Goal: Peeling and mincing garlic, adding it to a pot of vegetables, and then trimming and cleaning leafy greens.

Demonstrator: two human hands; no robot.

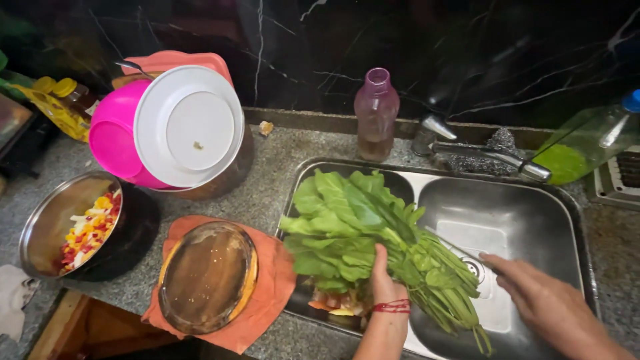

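The left hand point(387, 283) is gripping a bunch of greens point(363, 230) around the middle, where leaves are giving way to stems, and holding it over the steel sink point(507, 220). The right hand point(543, 300) is lying open and flat, fingers stretched toward the stem ends, holding nothing and just short of touching them. The greens are spreading leaf-first to the left over the sink's divider, stems trailing down to the right above the drain.

The bunch looks light, soft and floppy; the leaves would likely bruise or tear, so the firmer stem bundle seems the safer place to hold it.

On the desk point(267, 187), a covered pan point(208, 277) is sitting on an orange cloth point(270, 293), beside a steel bowl point(53, 223) of chopped vegetables. A pink bowl point(117, 137) and white plate point(190, 127) are leaning behind, and a purple bottle point(376, 113) is standing near the tap point(493, 157).
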